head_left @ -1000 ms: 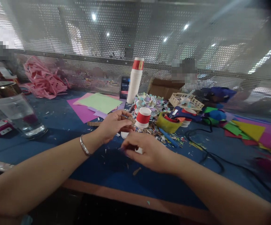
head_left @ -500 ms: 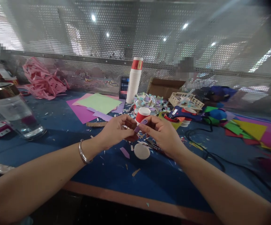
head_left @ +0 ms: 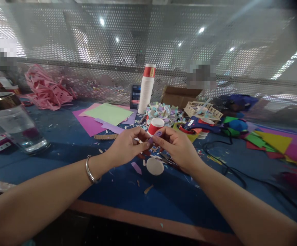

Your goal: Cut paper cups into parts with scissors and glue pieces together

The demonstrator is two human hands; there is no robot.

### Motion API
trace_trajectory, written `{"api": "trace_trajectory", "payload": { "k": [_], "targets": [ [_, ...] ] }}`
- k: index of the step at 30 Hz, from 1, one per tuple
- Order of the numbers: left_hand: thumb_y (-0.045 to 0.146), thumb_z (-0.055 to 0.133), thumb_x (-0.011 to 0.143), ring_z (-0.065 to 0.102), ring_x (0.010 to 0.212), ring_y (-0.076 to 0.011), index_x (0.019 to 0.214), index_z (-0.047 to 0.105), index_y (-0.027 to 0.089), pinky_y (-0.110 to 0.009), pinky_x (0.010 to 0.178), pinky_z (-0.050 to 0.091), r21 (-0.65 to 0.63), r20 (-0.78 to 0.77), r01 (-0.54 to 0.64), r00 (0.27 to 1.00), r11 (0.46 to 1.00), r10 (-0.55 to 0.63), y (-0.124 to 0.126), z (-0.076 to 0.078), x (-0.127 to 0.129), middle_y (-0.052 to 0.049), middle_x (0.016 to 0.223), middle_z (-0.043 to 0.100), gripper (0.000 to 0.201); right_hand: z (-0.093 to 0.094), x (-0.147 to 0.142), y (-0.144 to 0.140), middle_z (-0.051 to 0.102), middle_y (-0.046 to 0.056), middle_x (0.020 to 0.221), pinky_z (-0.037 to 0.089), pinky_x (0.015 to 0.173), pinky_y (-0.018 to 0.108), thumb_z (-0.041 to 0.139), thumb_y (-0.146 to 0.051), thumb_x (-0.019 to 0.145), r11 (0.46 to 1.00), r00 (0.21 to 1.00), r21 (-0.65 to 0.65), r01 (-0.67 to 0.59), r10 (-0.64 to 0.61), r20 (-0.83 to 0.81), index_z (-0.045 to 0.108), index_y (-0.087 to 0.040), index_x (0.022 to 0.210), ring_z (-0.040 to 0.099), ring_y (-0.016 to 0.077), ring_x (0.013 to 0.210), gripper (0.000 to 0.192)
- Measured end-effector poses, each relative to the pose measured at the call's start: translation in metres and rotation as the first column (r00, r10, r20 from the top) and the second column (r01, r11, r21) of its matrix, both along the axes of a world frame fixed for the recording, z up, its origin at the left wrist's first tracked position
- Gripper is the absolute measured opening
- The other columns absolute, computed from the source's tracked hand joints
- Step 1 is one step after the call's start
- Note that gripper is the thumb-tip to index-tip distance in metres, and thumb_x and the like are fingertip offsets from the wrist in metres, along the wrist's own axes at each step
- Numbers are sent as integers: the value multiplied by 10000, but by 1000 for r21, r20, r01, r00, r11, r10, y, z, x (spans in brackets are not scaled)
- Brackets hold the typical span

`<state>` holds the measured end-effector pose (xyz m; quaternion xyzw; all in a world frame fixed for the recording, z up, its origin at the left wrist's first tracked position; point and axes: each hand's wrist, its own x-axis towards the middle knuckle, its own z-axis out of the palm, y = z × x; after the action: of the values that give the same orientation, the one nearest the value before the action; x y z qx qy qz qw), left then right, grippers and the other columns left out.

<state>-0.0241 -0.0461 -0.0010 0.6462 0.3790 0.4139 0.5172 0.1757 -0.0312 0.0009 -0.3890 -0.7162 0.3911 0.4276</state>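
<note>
Perforated metal screening backs a blue worktable (head_left: 61,136) strewn with paper clippings. I see my left hand (head_left: 126,148) and my right hand (head_left: 178,148) meeting just above the table, fingertips drawn narrow and pinched together on a small purple paper piece (head_left: 155,136). It sits between the two sets of fingertips, lifted clear of the surface.

Directly below the fingers lies a white paper disc (head_left: 155,166), with a loose purple strip (head_left: 136,167) just to its left. Just beyond the fingertips stands a red-and-white paper cup (head_left: 155,126), and further back a tall stack of cups (head_left: 145,89). Well off to the left of my left hand sits a clear glass jar (head_left: 15,124).

To do this well, I judge the pinch should stay light, since thin paper creases easily. Both hands should work close to the fingertips so the piece stays flat, and it should be kept raised so that it does not get lost among the scraps.

Any writing is too blurred to read: the band on the cup stack and a dark packet (head_left: 135,96) beside it carry marks I cannot make out.
</note>
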Motion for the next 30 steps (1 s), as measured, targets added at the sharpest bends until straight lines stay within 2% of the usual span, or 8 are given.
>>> {"api": "trace_trajectory", "payload": {
  "k": [5,11,21,25,30],
  "targets": [
    [368,751,803,740,740,-210,1085,569,209,-306,605,605,39,-25,-9,1000,999,10,0,0,0,-35,943,689,371,1,-2,-1,593,-2,769,446,604,287,712,-442,895,1000,1000,-15,1,-2,-19,636,-200,867,539,145,688,256],
    [360,705,861,737,737,-196,1184,525,220,-307,668,596,163,-63,-33,997,986,44,-2,-1,-1,-21,891,675,395,2,-2,-3,588,-8,758,450,612,286,729,-469,876,999,999,-38,-2,0,-38,627,-203,857,536,141,681,285],
    [345,707,865,697,721,-178,1124,513,235,-320,681,566,204,-80,-76,992,976,94,-4,2,1,-24,879,683,342,2,-3,-4,619,7,794,461,632,296,716,-436,883,998,999,-55,-27,25,-22,624,-202,885,572,156,713,252],
    [308,685,873,690,739,-175,1135,500,231,-319,686,563,211,-72,-39,996,977,55,-4,0,-1,-27,892,674,330,3,-3,-4,657,22,818,459,675,309,750,-418,851,998,999,-59,-33,34,9,643,-186,887,594,168,743,258],
    [283,682,863,692,728,-173,1125,485,234,-312,676,562,211,-48,-37,998,977,48,-5,0,-1,-24,901,669,331,3,-4,-4,676,26,800,438,648,298,760,-425,835,994,999,-98,-48,49,4,665,-178,880,584,166,721,268]
  ]
}}
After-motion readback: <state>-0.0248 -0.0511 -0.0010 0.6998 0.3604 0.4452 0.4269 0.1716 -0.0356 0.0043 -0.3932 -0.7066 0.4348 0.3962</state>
